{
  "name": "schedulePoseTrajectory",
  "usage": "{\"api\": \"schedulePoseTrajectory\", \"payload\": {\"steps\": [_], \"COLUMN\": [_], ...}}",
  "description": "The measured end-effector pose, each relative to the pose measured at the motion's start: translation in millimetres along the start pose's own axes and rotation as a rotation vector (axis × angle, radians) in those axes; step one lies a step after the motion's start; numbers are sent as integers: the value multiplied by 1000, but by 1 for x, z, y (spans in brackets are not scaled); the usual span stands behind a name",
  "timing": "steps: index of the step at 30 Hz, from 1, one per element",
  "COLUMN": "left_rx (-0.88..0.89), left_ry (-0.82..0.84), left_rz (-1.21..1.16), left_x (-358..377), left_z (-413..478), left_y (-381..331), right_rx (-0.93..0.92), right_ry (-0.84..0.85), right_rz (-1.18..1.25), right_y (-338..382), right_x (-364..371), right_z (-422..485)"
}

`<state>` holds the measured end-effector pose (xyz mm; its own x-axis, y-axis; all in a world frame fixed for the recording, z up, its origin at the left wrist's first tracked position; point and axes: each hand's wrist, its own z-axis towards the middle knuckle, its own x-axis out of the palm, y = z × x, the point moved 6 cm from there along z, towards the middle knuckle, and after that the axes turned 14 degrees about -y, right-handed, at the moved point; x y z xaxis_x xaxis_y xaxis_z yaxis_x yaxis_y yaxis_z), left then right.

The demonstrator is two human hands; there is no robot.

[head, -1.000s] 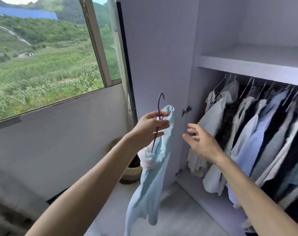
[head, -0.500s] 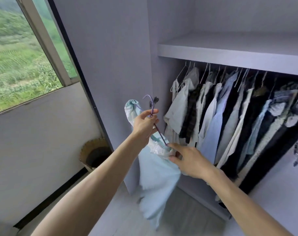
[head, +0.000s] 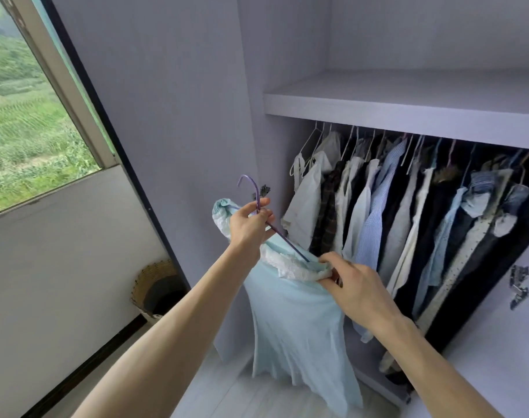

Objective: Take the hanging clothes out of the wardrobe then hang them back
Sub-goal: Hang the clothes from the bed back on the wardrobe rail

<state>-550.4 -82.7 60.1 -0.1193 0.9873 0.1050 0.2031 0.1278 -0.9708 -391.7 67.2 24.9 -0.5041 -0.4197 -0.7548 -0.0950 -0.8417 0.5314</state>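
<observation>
Your left hand (head: 251, 224) has its fingers curled round the neck of a purple wire hanger (head: 287, 240), just below the hook, which points up and to the left. The hanger is tilted, and its arm slopes down to the right towards your right hand (head: 358, 292). That hand pinches the white lace trim at the top of a pale blue garment (head: 299, 324), right where the hanger's arm disappears into the cloth.

The garment is outside the wardrobe (head: 287, 70), in the air in front of its left edge, and drapes down from both hands towards the floor. To its right a packed row of shirts and dark clothes (head: 387, 212) hangs under the wardrobe shelf (head: 408, 114). A wicker basket (head: 154, 282) stands on the floor under the window (head: 30, 131).
</observation>
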Motion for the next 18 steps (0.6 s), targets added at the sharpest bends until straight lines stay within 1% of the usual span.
{"api": "schedulePoseTrajectory", "payload": {"steps": [3, 6, 11, 13, 15, 16, 18], "left_rx": [-14, -15, 1, -1, 3, 24, 117], "left_ry": [32, 60, 197, 239, 275, 301, 367], "left_rz": [8, 14, 108, 138, 183, 238, 421], "left_x": [16, 34, 67, 77, 84, 87, 91], "left_z": [2, 3, 1, 8, 19, 26, 42], "left_y": [0, 0, 5, 5, 4, 2, -4], "right_rx": [132, 134, 238, 269, 309, 320, 329], "right_ry": [120, 238, 482, 506, 488, 475, 443], "right_rz": [-32, -81, 104, 198, 303, 342, 384], "right_y": [-14, -21, -22, -16, -10, -8, -5], "right_x": [-6, -8, 7, 12, 21, 26, 38], "right_z": [6, 15, 17, 19, 23, 27, 36]}}
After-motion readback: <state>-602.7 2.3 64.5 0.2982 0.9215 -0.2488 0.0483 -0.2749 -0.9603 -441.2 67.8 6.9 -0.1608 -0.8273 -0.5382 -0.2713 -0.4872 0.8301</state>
